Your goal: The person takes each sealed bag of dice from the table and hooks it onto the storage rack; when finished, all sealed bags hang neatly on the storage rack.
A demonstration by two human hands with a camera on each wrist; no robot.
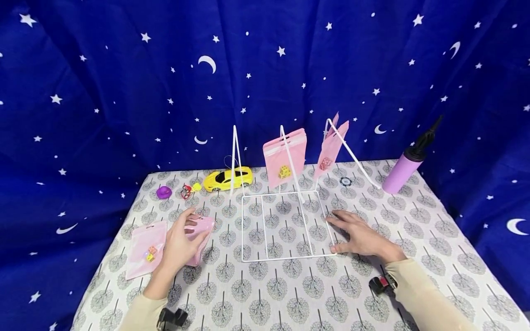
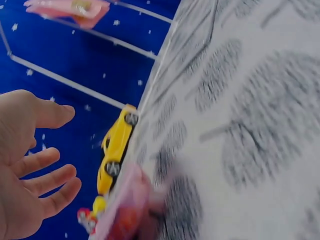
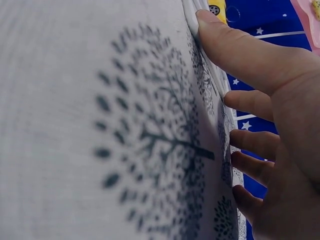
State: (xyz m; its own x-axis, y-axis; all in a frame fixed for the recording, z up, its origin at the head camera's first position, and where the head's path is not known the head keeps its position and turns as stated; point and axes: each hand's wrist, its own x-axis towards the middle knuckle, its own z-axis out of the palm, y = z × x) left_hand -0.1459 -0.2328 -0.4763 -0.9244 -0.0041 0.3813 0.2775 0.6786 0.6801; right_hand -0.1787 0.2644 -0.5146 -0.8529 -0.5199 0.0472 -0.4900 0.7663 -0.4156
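Observation:
My left hand point(image 1: 181, 241) is over the left side of the table, fingers spread. Close by its fingers is a pink zip bag point(image 1: 203, 227), partly hidden behind the hand in the head view; the left wrist view shows this bag point(image 2: 125, 205) blurred and apart from the fingertips. My right hand point(image 1: 359, 233) rests by the right side of a white wire rack point(image 1: 290, 259), fingers extended, thumb and fingertips right at its base wire. On the rack's middle arm hangs a pink bag with yellow dice point(image 1: 285, 158); more pink bags point(image 1: 331, 149) hang on the right arm, a red die showing.
Left of my left hand lies another pink bag point(image 1: 138, 264) with dice. Behind are a purple round item point(image 1: 164, 192), a small red toy point(image 1: 186, 191) and a yellow toy car point(image 1: 221, 180). A black chip point(image 1: 345, 181) and purple hand pump point(image 1: 400, 172) are at right.

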